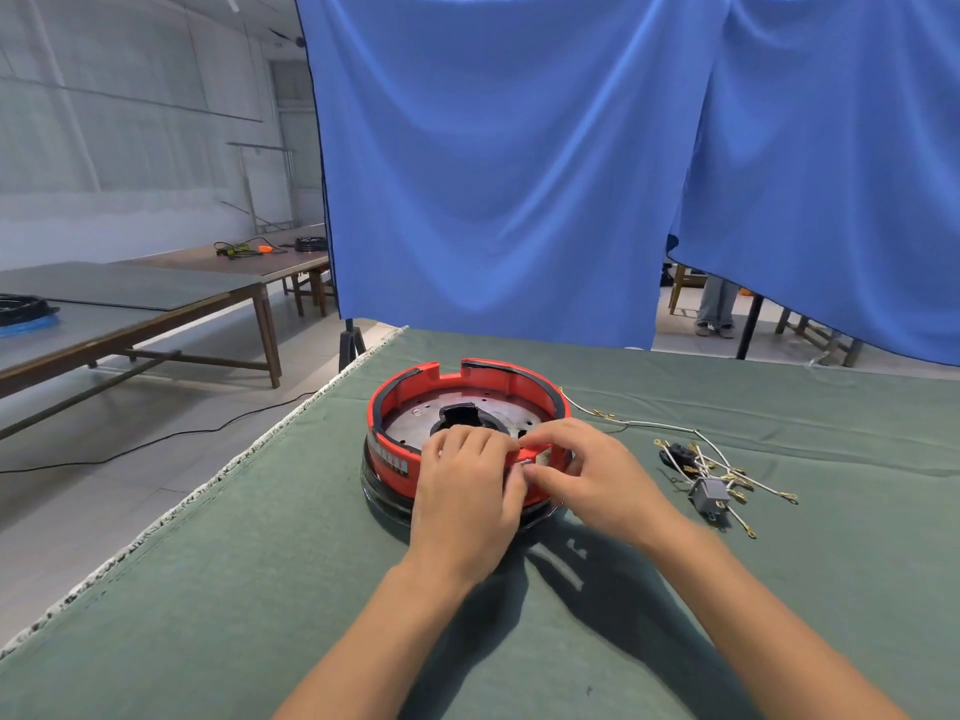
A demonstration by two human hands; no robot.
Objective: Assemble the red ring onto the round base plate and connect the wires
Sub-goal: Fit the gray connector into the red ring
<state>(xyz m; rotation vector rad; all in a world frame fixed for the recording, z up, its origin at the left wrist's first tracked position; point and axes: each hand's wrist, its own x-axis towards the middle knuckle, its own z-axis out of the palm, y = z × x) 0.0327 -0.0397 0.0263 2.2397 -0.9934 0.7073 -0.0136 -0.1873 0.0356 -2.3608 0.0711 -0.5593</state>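
Note:
The red ring [400, 402] sits on the round metal base plate [415, 420], which has a black hub [460, 414] at its centre. Both stand on the green cloth table [260, 563]. My left hand [467, 491] grips the ring's near wall, fingers curled over its rim. My right hand [582, 472] pinches a small silvery part at the same near rim, right beside my left fingers. What that part is stays hidden by the fingers. A bundle of white wires [727, 470] with brass terminals and a grey relay block [707, 495] lies to the right.
A blue cloth backdrop [519, 174] hangs behind the table's far edge. The table's frayed left edge [208, 491] runs diagonally. Long wooden tables [156, 309] stand to the left, and a person's legs [717, 304] show behind the backdrop.

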